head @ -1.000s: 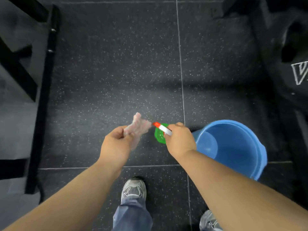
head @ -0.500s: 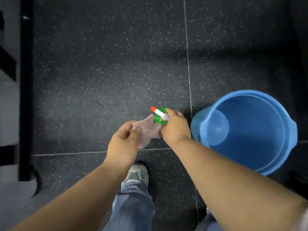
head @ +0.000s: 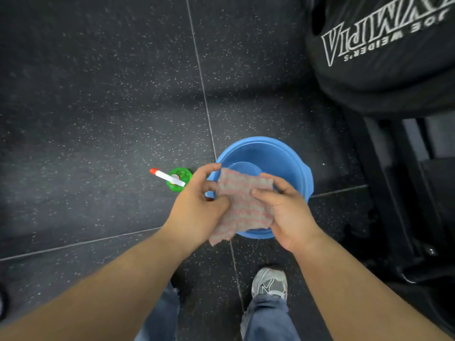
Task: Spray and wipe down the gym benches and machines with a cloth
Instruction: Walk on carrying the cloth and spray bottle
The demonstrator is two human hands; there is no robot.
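Observation:
A pink-and-grey striped cloth (head: 242,207) hangs spread between both hands, above the blue bucket (head: 299,166). My left hand (head: 197,210) grips its left edge with curled fingers. My right hand (head: 288,212) pinches its right edge, thumb on top. The green spray bottle (head: 178,179) with a white trigger and red nozzle stands by itself on the floor, just left of the bucket and apart from both hands.
The floor is dark speckled rubber tile (head: 98,107). A black padded gym bench (head: 384,50) with white lettering fills the upper right, its black metal frame (head: 384,183) running down the right side. My shoes (head: 269,283) and jeans show at the bottom.
My right hand has let go of the spray bottle, which now stands on the floor. Both hands have moved right over the bucket and spread the cloth between them.

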